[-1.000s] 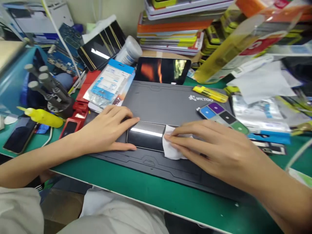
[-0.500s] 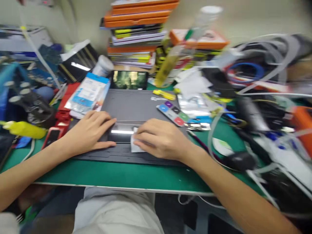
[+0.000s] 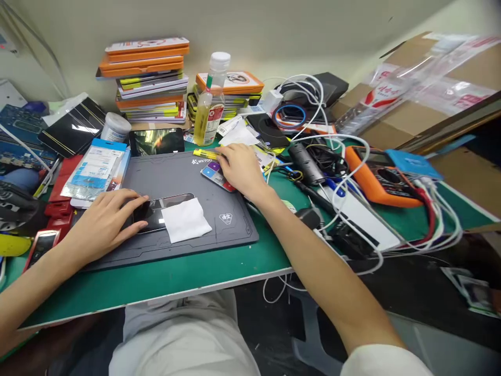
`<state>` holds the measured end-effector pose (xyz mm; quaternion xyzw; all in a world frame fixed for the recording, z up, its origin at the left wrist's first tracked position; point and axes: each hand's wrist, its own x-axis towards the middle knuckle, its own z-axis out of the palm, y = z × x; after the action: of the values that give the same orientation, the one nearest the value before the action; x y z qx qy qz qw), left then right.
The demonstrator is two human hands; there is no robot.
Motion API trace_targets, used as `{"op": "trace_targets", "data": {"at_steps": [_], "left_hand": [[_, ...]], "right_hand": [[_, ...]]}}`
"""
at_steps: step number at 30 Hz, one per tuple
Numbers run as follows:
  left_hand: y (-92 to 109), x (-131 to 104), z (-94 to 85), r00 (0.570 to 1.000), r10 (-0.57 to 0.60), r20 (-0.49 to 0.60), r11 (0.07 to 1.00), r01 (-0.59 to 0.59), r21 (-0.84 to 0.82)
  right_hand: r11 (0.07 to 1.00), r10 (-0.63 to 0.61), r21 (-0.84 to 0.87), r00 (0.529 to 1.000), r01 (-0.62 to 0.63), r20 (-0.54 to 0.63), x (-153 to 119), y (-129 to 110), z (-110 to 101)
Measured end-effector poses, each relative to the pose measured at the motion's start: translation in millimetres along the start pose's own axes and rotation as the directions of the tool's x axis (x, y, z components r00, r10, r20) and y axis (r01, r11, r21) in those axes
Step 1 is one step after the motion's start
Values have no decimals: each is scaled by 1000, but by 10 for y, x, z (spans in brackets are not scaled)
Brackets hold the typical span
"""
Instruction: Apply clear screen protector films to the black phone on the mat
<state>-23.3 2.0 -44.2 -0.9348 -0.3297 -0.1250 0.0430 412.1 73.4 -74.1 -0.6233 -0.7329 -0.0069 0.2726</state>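
A dark smartphone [image 3: 152,211] lies glass up on a grey work mat [image 3: 152,180]. My left hand [image 3: 111,216] grips its left end, thumb and index finger at opposite edges. A white wipe [image 3: 187,220] is spread over the phone's right part and onto the mat. My right hand [image 3: 243,166] is over the mat's upper right corner, holding nothing that I can see, its fingers bent and partly apart. Its fingertips are by a yellow tool [image 3: 204,154], and a card of coloured squares [image 3: 213,175] is partly hidden beneath it.
Behind the mat, a second phone [image 3: 156,142] shows a lit picture. A bottle of yellow liquid [image 3: 210,112] and stacked orange boxes [image 3: 144,65] stand near the wall. Cables and an orange multimeter [image 3: 381,177] crowd the right side. Packets [image 3: 96,167] lie at left.
My right hand has let go of the wipe, leaving it on the phone, and moved up and right to the coloured card. My left hand stays at the phone. The view has turned right.
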Motion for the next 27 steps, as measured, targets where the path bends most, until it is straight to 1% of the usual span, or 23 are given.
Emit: {"op": "trace_targets", "data": {"at_steps": [3,5,6,7,8,9,10,11,12,13,14,15,17,19,20,21,22,23,24,25,26,27], "left_hand": [[30,7,-102,999,-34,-13,999,34,27],[114,-25,-183,997,-75,-30,996,76,42],[177,-44,-220,994,-99,-42,994,101,47],[253,-61,-252,990,-125,-60,990,128,52],[338,-73,-276,986,-146,-79,987,151,56],[430,-77,-289,979,-171,-108,982,178,60],[525,-74,-291,971,-188,-145,976,201,78],[623,-65,-281,972,-172,-162,976,190,106],[722,-53,-260,975,-142,-173,979,165,124],[820,-42,-232,980,-118,-163,985,137,109],[915,-37,-198,984,-105,-146,992,114,60],[1004,-43,-163,985,-101,-142,995,102,-1],[1150,-113,-111,981,-130,-142,991,129,-18],[1220,-304,-115,970,-203,-133,979,203,-6],[1222,-458,-150,954,-265,-141,963,270,12],[1204,-656,-210,919,-354,-171,930,366,39],[1171,-893,-296,862,-455,-222,874,480,72],[1126,-1160,-404,781,-554,-287,793,600,103],[1070,-1445,-527,682,-642,-349,690,713,124],[1003,-1730,-659,577,-708,-408,578,805,134],[922,-1999,-788,478,-747,-461,473,870,136],[828,-2238,-906,403,-780,-479,390,911,131]], "right_hand": [[999,15,49,1000,-14,-16,49,71,25],[996,16,90,999,-12,-47,45,72,-16],[989,7,150,998,3,-63,30,55,-47],[969,-14,245,997,31,-70,3,23,-82],[926,-53,370,996,74,-66,-35,-26,-118],[853,-113,507,992,124,-53,-85,-94,-151],[752,-190,636,981,169,-36,-146,-180,-182],[643,-280,738,960,204,-21,-217,-282,-208],[550,-367,804,930,225,-9,-294,-396,-230],[473,-437,848,900,239,-10,-373,-515,-248],[412,-491,875,871,254,-21,-453,-632,-263],[371,-525,889,851,268,-38,-530,-737,-276],[318,-584,890,807,326,-87,-660,-886,-299],[324,-614,859,779,397,-129,-736,-916,-302],[350,-607,828,779,437,-155,-747,-887,-289],[398,-583,784,791,477,-185,-739,-834,-262],[458,-559,725,801,514,-215,-716,-767,-223],[517,-550,655,801,550,-238,-684,-697,-175],[569,-554,581,793,582,-252,-651,-631,-125],[597,-572,511,775,618,-268,-622,-578,-81],[614,-596,446,753,651,-280,-603,-543,-51],[619,-620,388,728,683,-292,-597,-530,-41]]}}
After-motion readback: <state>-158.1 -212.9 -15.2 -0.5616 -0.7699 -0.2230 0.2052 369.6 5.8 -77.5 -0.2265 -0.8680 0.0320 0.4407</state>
